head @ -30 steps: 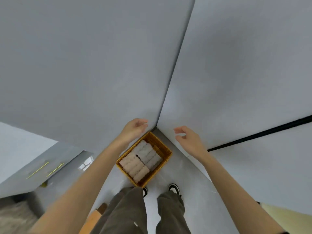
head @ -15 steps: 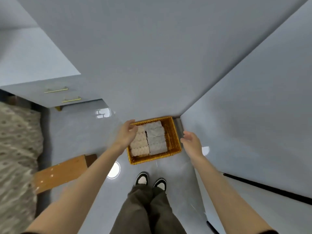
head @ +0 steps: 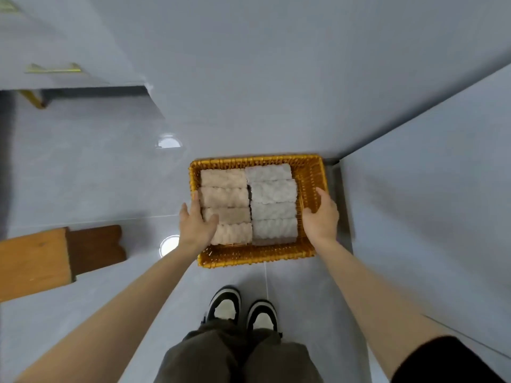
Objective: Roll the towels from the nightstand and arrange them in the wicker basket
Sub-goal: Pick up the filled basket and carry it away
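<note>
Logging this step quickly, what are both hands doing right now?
Left hand: open, fingers straight at the left rim of the wicker basket.
Right hand: open, over its right wall, no clear grip.

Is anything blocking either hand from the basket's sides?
Nothing visible does. The left hand is at the left wall of the basket, and the right hand is at its right wall.
</note>
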